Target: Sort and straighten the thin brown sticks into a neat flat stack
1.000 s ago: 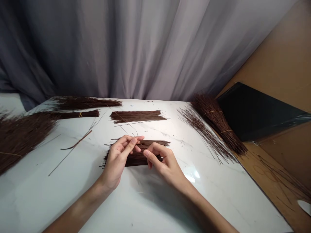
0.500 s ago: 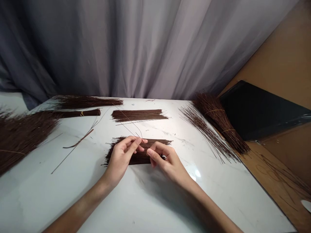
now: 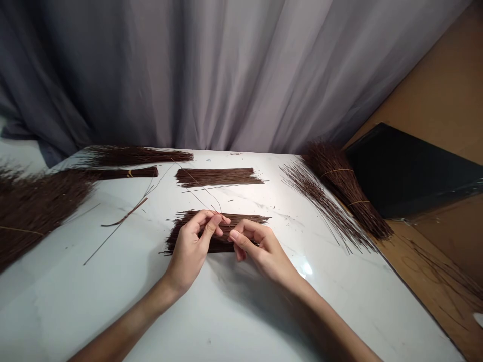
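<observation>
My left hand [image 3: 192, 246] pinches a thin brown branching twig [image 3: 220, 205] between thumb and fingers. Its fine ends stretch up and to the left over the table. Close beside it, my right hand [image 3: 264, 246] is closed in a pinch, with what looks like the twig's lower end at its fingertips; the fingers partly hide it. Under both hands lies a pile of dark brown cut twigs [image 3: 177, 232], laid side by side and partly covered by the hands. Beyond it rests a smaller row of trimmed twigs [image 3: 217, 176].
Bushy twig bundles lie at the left [image 3: 33, 211] and back left [image 3: 139, 155]. A forked twig [image 3: 124, 218] lies left of my hands. Loose twigs [image 3: 324, 203] and a tied bundle [image 3: 349, 193] lie on the right of the white table [image 3: 158, 332]. A grey curtain [image 3: 226, 75] hangs behind.
The view has shifted slightly, so things on the table sit a little further right. Both hands keep nearly the same pinch on the twig.
</observation>
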Demonstrator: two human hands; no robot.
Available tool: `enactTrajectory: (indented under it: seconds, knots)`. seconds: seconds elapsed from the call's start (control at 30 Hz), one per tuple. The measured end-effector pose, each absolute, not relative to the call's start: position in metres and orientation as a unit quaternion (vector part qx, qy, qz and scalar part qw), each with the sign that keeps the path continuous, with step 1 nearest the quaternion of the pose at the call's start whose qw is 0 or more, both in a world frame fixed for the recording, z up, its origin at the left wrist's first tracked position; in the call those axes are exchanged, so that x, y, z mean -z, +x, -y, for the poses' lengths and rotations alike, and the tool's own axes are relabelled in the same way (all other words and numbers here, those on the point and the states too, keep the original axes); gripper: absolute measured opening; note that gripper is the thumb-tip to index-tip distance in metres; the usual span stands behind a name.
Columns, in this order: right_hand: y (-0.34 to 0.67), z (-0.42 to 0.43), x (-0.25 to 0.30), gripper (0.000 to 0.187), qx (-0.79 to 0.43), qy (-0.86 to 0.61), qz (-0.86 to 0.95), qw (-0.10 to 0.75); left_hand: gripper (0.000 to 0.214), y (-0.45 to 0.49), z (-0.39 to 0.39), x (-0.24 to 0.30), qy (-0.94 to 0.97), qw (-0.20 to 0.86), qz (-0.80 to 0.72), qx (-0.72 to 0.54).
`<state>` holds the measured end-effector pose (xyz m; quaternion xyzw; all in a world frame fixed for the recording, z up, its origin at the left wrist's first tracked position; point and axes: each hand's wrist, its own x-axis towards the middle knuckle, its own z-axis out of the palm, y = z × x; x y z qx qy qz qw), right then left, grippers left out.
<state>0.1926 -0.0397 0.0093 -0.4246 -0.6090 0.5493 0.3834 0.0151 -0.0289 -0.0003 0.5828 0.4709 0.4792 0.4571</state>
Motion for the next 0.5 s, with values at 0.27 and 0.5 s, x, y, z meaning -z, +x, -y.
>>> enactTrajectory:
  seconds: [0.27, 0.5]
  knots:
    - [0.1933, 0.0401, -0.0086, 0.038, -0.563, -0.415, 0.601, 0.387, 0.026, 0.0182, 0.0305, 0.0035, 0.566, 0.463, -0.47, -0.495]
    - [0.1941, 0.039, -0.0092, 0.038, -0.549, -0.416, 0.614, 0.385, 0.02, 0.0196, 0.0322, 0.001, 0.544, 0.504, -0.458, -0.49]
